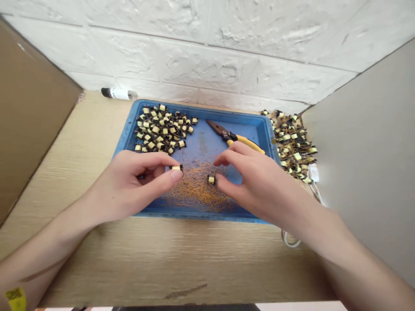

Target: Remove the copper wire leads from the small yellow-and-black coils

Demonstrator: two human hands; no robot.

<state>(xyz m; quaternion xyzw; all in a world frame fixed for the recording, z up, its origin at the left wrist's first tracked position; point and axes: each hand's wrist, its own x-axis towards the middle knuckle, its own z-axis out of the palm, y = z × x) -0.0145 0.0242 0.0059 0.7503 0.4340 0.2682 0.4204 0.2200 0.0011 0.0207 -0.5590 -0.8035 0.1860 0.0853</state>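
L hand (129, 183): grip closed on a small blk/yellow part (176, 168), pinched btwn thumb & index over the blue tray (201, 217). R hand (251, 175): grip loose, thumb & fingers apart, w/ a second part (211, 179) just beside the thumb tip; can't tell from here if they touch. Below, loose copper-coloured wire bits (197, 190). Tray's far L corner has a heap of similar parts (158, 129); pliers (227, 134) w/ yellow handles lie far R. Another pile (293, 142) sits on the worktop (145, 259), R of tray.
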